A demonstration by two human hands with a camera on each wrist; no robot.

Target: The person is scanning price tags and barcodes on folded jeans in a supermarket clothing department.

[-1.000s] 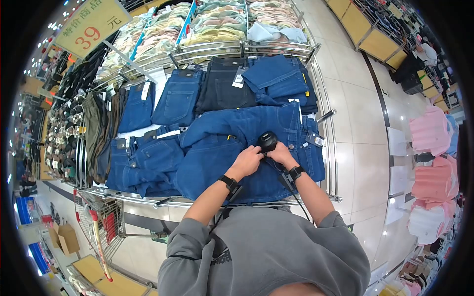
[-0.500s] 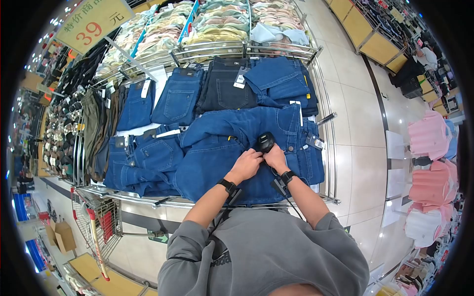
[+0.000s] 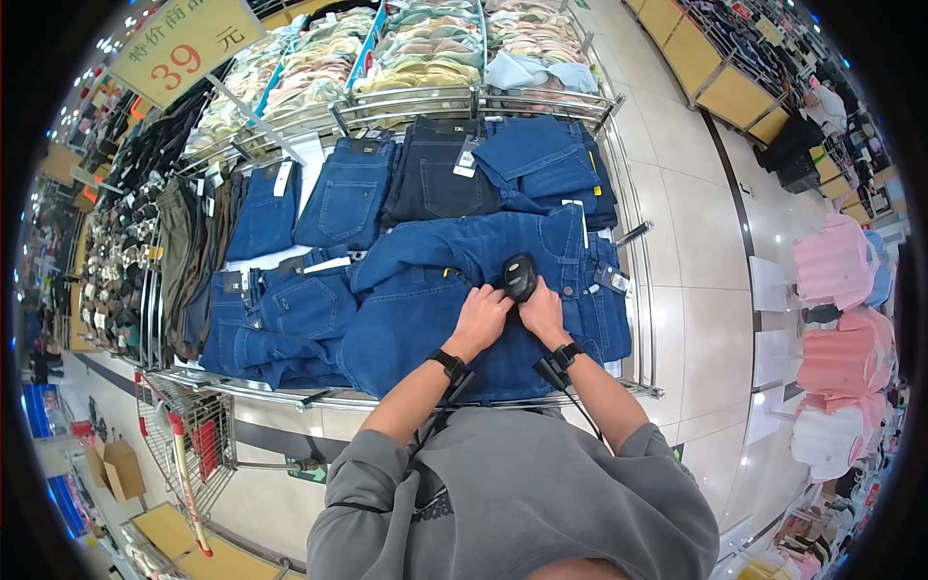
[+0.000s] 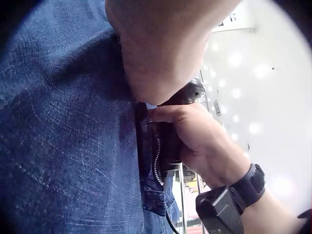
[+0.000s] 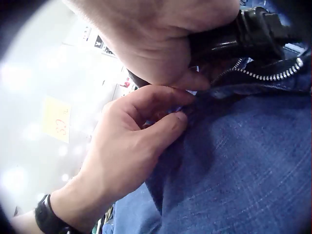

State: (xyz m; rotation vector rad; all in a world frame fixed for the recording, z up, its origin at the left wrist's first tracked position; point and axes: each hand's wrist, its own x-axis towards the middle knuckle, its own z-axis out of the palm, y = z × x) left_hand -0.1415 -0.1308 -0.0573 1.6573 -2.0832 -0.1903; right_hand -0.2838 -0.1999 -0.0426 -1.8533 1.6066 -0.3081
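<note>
A pair of blue jeans (image 3: 416, 324) lies spread over the front of the display, its waistband and button toward the right. At its fly, my left hand (image 3: 480, 321) pinches the denim between thumb and forefinger, as the right wrist view shows. Beside it my right hand (image 3: 543, 314) grips a black handheld device (image 3: 520, 275) with a rounded, glossy head, held over the jeans. The metal zipper (image 5: 273, 76) shows open close to the device in the right wrist view. Both hands nearly meet, fingertips at the fly edge.
Folded jeans (image 3: 348, 193) line the back of the chrome-railed display. A price sign (image 3: 184, 53) leans over the left rear corner. Piles of pastel clothing (image 3: 425, 48) fill the bins beyond. A shopping cart (image 3: 193, 435) stands at the left front, and pink shirts (image 3: 839, 261) hang at right.
My right hand has shifted slightly left and down toward the left hand, and the black device now stands more upright. The left hand keeps its place at the fly.
</note>
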